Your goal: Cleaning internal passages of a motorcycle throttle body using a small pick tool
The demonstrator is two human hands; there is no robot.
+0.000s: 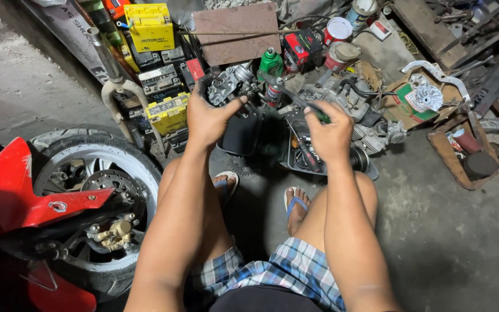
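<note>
My left hand [208,117] grips a grey metal carburettor-like part [230,85] held up above a black tray [242,136]. My right hand [330,134] is closed around a screwdriver with a green handle [319,113], its dark shaft [284,91] angled up-left toward the metal part. Both forearms reach out over my knees. Checked shorts and blue flip-flops [297,203] show below.
A motorcycle front wheel with a red fender [36,199], brake disc and gold caliper [114,232] stands at left. Yellow and black batteries [150,28] are stacked behind. An engine block [353,104], cans, a green bottle [271,62], a cardboard box and metal scraps crowd the far floor.
</note>
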